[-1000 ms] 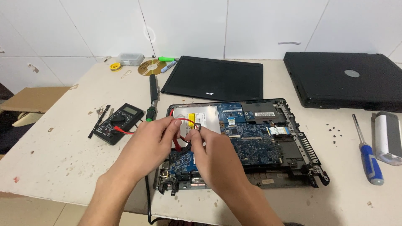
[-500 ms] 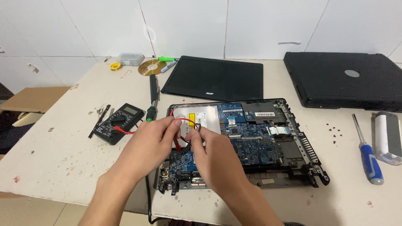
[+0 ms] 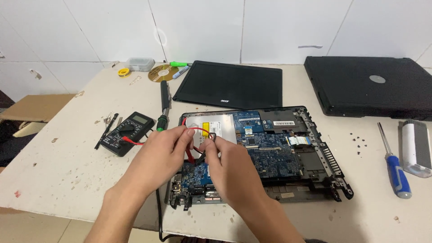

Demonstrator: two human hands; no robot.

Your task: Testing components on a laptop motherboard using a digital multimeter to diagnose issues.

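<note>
An opened laptop base with its blue circuit board exposed lies in front of me. My left hand pinches the red probe lead over the board's left part. My right hand pinches the black probe, its tip near the silver drive. Both leads run to the black multimeter at the left.
A detached black screen panel lies behind the base, a closed black laptop at the back right. A blue screwdriver, small screws and a white-grey device sit right. A soldering iron, disc and markers lie back left.
</note>
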